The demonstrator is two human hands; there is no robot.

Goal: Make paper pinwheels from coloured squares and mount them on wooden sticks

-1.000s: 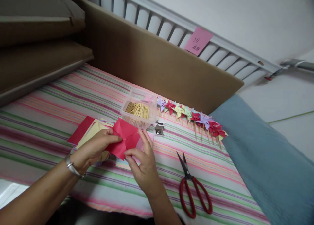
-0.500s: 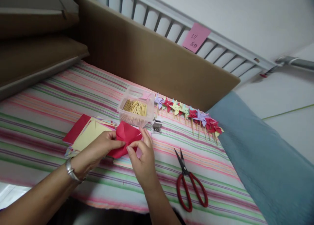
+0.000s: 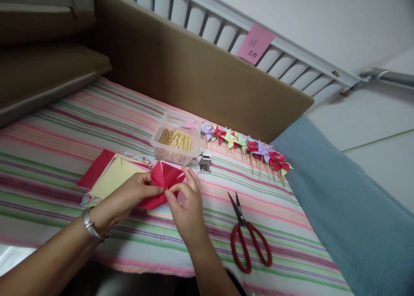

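Between my two hands is a red paper pinwheel (image 3: 161,173), its corners folded in toward the centre. My left hand (image 3: 140,192) grips its left side, thumb on top near the middle. With thumb and index finger, my right hand (image 3: 186,201) pinches the paper at the centre; its other fingers are raised. Whether a pin sits under those fingertips is hidden. Left of the pinwheel lies a stack of coloured paper squares (image 3: 113,175), yellow and red on top. Just beyond it stands a clear plastic box (image 3: 194,154) of short wooden sticks (image 3: 175,140).
A small box of metal pins (image 3: 204,163) sits by the plastic box. Finished pinwheels on sticks (image 3: 263,151) lie in a row along the cardboard panel (image 3: 200,80). Red-handled scissors (image 3: 242,227) rest on the striped cloth (image 3: 155,255) to the right.
The upper flap of the red pinwheel has folded inward a little as my fingers close at its centre. The whole view has shifted slightly.
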